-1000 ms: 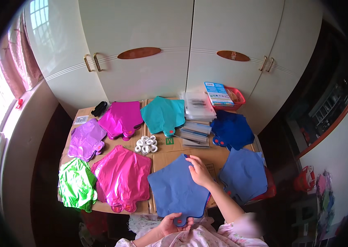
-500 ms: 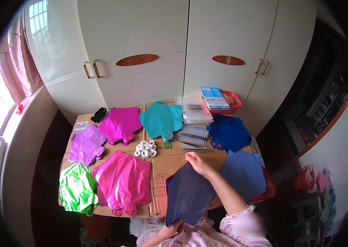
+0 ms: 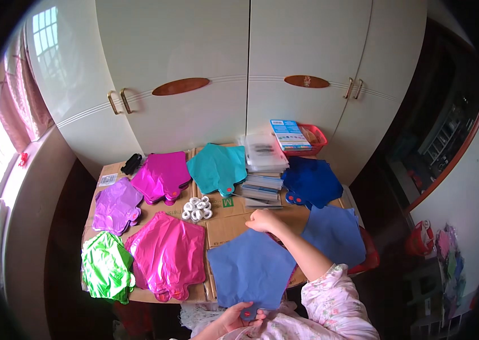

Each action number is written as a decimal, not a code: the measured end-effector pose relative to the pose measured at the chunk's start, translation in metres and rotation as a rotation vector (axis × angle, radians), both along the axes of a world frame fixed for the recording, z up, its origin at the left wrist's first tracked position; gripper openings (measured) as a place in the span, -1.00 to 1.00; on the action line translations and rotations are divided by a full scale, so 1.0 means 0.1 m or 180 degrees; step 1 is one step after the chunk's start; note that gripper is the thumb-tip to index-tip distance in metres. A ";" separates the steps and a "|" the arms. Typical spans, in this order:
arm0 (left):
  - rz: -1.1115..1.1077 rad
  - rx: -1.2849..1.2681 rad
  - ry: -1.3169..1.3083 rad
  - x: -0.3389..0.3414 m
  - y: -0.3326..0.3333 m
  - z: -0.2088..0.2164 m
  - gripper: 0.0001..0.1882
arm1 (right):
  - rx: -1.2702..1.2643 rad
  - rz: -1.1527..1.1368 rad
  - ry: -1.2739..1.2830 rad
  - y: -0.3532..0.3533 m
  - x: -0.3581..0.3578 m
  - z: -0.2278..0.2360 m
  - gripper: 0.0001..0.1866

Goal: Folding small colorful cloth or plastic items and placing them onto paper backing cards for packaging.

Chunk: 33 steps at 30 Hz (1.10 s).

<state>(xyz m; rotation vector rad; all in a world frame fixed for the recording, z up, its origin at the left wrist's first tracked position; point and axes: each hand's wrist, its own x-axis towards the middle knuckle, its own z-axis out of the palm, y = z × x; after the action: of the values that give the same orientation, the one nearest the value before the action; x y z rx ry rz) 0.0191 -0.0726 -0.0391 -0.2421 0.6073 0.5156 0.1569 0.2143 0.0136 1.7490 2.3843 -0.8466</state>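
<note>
A flat blue five-sided sheet (image 3: 252,266), like an uninflated foil balloon, is stretched out in front of me at the table's near edge. My left hand (image 3: 233,318) grips its bottom tab, which has a red spot, with the thumb on top. At its top corner my right hand (image 3: 264,221) is closed, with the fingertips partly hidden. A purple-pink edge shows under its right side. Another blue foil balloon (image 3: 335,235) lies right of my right forearm, and a dark blue stack (image 3: 314,181) lies behind that one.
Pink (image 3: 168,255), green (image 3: 106,266), lilac (image 3: 116,205), magenta (image 3: 161,175) and teal (image 3: 216,167) foil balloons lie on the cardboard (image 3: 225,224). White rings (image 3: 197,208) sit mid-table. Clear sleeves (image 3: 265,152), grey packets (image 3: 262,190) and a red basket (image 3: 314,139) stand at the back.
The sheet between my hands has turned from dark and tilted to flat, facing up and lit blue. My right hand has moved slightly left, and the view has shifted a little.
</note>
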 end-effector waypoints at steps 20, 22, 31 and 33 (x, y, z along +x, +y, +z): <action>0.0423 -0.0513 -0.0474 0.08 0.14 -0.01 -0.65 | 0.0033 0.0063 0.0768 0.02 0.02 0.00 -0.73; 0.0452 -0.0420 -0.0603 0.09 0.14 -0.06 -0.67 | 0.0107 0.0071 0.0823 0.02 0.01 -0.01 -0.73; 0.0570 -0.0364 -0.0661 0.19 0.17 -0.03 -0.74 | 0.0178 0.0082 0.0991 0.03 0.02 -0.07 -0.73; 0.0584 -0.0414 -0.0699 0.20 0.18 -0.03 -0.74 | 0.0205 0.0147 0.1062 0.02 0.03 -0.07 -0.73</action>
<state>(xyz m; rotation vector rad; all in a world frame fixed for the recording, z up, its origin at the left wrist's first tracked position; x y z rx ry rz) 0.0387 -0.0547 -0.0422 -0.4744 0.4066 0.6174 0.1598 0.2166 0.0069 1.6811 2.6710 -1.1477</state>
